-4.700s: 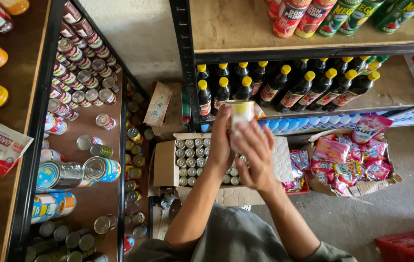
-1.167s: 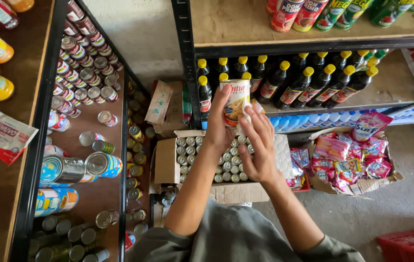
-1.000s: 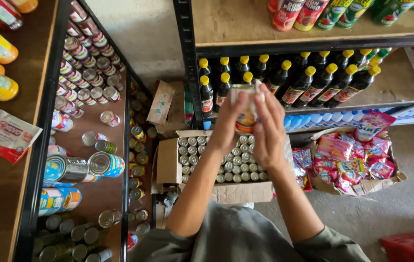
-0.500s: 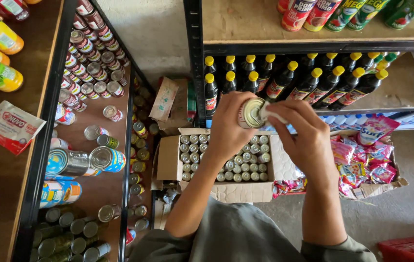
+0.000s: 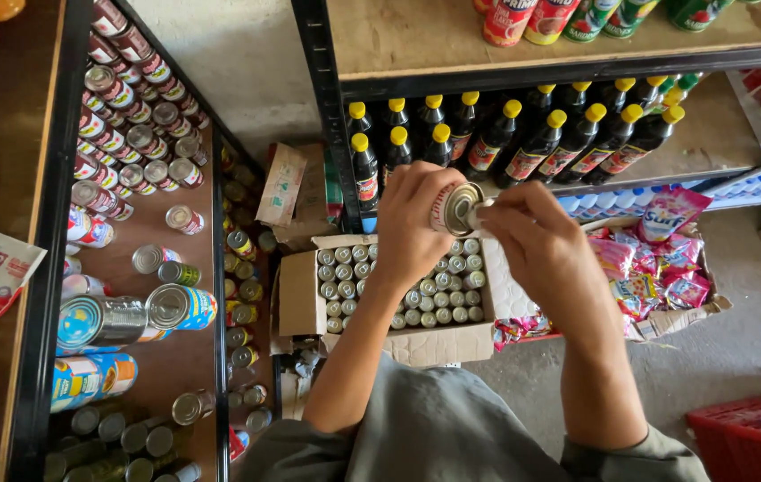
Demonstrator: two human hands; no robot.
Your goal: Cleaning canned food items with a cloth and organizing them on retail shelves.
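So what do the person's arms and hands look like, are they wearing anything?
Both arms are bare from the wrist to above the elbow. The left hand and the right hand wear no gloves, and no rings, watch or bracelet show. The fingers are bare too. Lower down there is a grey-green short-sleeved top, loose and a little wrinkled, with no pattern on it.

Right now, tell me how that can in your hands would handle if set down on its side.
The can looks rigid metal, so probably stiff. Being round, it would likely roll. The left hand wraps it fully, suggesting it's light.
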